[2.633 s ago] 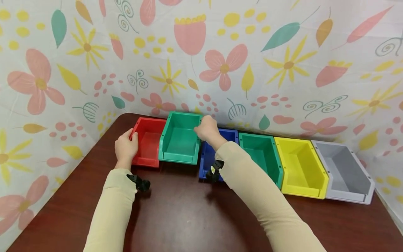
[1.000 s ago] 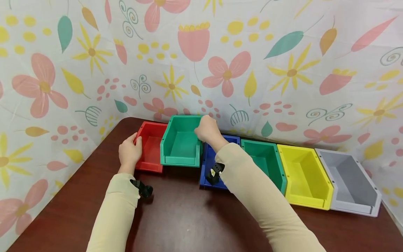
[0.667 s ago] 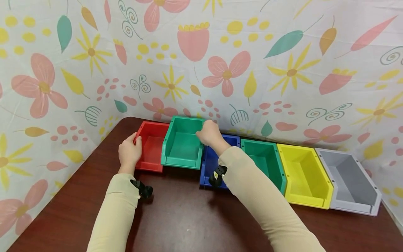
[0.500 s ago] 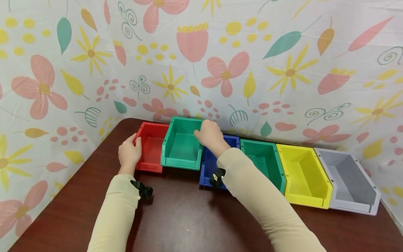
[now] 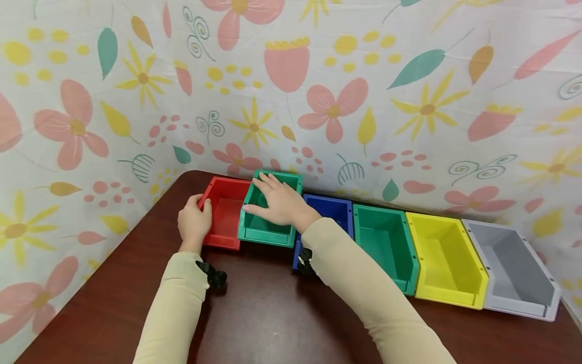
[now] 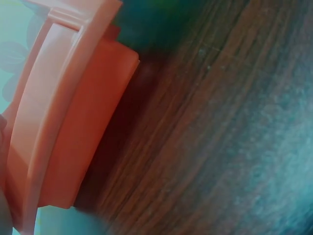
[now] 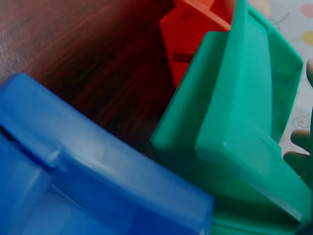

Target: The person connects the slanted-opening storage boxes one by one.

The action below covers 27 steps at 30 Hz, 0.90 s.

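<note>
Red bin (image 5: 223, 239) gripped at its left rim between the thumb and curled fingers of the left hand (image 5: 194, 222). Spread wide over the first green bin (image 5: 267, 236), fingers of the right hand (image 5: 280, 202). Both side by side near the back left corner of the table (image 5: 273, 316), red nearer the left edge. Onward along the back edge toward the right edge: blue bin (image 5: 334, 208), second green bin (image 5: 383, 243), yellow bin (image 5: 447, 258), grey bin (image 5: 510, 268). Behind, flower-patterned cloth (image 5: 286, 71).

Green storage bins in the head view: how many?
2: one green bin beneath the right hand, between the red bin and blue bin; another green bin between the blue bin and yellow bin.
</note>
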Available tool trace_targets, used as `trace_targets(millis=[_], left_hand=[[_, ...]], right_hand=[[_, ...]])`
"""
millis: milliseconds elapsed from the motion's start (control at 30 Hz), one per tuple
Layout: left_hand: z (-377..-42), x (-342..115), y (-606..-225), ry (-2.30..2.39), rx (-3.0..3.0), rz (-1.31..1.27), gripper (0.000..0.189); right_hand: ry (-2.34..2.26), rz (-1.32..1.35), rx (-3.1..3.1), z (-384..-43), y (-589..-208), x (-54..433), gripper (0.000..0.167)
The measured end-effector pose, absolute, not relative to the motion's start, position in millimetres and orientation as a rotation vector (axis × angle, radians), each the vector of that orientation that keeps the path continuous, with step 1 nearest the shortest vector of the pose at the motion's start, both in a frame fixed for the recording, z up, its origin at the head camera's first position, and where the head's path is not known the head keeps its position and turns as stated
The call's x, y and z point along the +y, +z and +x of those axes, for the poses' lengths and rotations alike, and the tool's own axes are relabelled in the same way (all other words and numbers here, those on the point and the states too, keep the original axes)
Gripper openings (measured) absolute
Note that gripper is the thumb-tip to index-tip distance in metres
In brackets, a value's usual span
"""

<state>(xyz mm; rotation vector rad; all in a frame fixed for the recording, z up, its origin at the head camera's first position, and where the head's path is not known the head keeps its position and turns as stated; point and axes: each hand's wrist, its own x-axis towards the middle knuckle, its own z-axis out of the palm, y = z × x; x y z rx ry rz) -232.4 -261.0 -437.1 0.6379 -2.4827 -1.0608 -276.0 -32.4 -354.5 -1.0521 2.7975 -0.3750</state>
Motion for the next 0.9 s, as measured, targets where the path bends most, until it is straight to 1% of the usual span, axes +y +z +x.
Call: trace_targets(millis=[200, 633, 900], left_hand=[[-233.1, -259.0, -441.0, -1.067, -2.418, 0.629, 0.036], [-233.4, -259.1, -440.9, -1.05, -2.379, 0.573, 0.035], [-228.1, -261.4, -441.4, -1.039, -2.394, 0.598, 0.036]], right_hand=[[-0.299, -1.046, 2.787, -279.3, -355.3, -37.7, 0.092], [-0.278, -1.043, 2.803, -279.9, -360.3, -39.7, 0.094], [-0.293, -1.023, 2.803, -277.7, -365.4, -41.9, 0.096]])
